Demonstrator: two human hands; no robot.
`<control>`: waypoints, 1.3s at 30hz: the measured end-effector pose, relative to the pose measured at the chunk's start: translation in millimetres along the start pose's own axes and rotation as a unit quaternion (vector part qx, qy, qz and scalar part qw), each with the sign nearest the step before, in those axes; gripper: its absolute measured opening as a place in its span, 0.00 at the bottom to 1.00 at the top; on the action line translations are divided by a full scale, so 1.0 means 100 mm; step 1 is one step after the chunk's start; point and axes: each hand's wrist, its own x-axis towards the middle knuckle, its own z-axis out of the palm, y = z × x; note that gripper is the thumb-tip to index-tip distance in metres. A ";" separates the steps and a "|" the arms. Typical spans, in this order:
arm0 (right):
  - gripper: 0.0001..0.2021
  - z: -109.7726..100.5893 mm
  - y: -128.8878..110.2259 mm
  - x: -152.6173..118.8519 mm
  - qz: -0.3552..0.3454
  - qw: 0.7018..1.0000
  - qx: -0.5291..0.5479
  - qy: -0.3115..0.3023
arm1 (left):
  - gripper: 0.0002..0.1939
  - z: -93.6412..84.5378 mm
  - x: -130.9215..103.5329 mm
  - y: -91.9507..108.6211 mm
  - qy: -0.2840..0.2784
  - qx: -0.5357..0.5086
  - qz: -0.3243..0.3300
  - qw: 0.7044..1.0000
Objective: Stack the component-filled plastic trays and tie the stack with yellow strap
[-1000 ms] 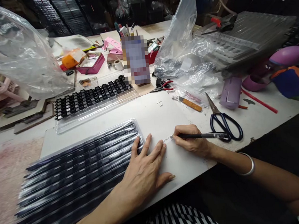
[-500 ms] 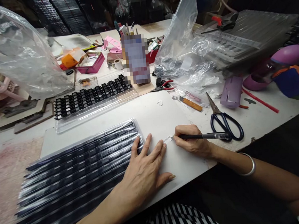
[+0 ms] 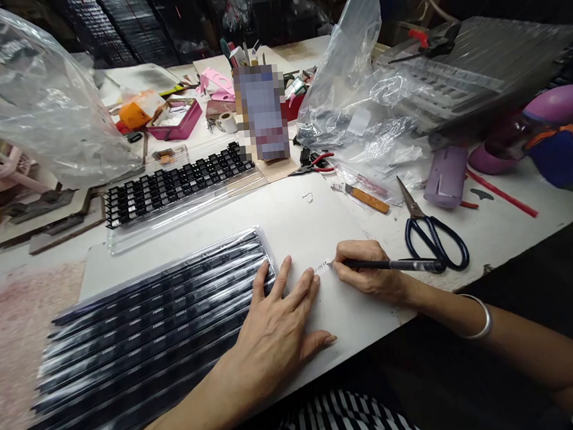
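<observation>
My left hand [image 3: 278, 316] lies flat with its fingers spread, partly over the right edge of a clear tray with long black strips [image 3: 150, 327]. Its fingertips reach a small white paper slip [image 3: 322, 266] bearing handwritten marks. My right hand [image 3: 372, 271] is closed around a black pen [image 3: 396, 265], whose tip meets the right end of the slip. Under both hands is a white board [image 3: 297, 227]. Dark-handled scissors [image 3: 431, 229] lie just right of my right hand.
Behind the board stands a second clear tray with black parts [image 3: 178, 184]. Red-handled pliers [image 3: 317, 164], an orange cutter [image 3: 367, 198] and a purple cup [image 3: 446, 177] lie beyond the right hand. Plastic bags [image 3: 46, 109] and a pink box [image 3: 174, 121] are further back.
The view has shifted very slightly, so objects sit a little further right. Both hands keep nearly the same pose, with the pen still at the slip.
</observation>
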 end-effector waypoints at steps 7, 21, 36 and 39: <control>0.08 -0.06 -0.03 0.02 0.118 0.984 0.120 0.062 | 0.35 0.00 -0.01 0.00 -0.005 -0.002 -0.004 1.000; 0.07 0.12 -0.12 0.04 0.034 0.997 0.068 -0.024 | 0.35 0.01 -0.07 0.03 -0.011 0.025 0.010 1.000; 0.12 0.16 -0.13 0.02 -0.015 0.999 0.023 -0.026 | 0.33 0.01 -0.07 0.03 -0.008 0.033 0.014 0.999; 0.12 0.16 -0.12 0.01 -0.023 0.999 0.022 -0.023 | 0.33 0.01 -0.07 0.03 -0.007 0.035 0.014 0.999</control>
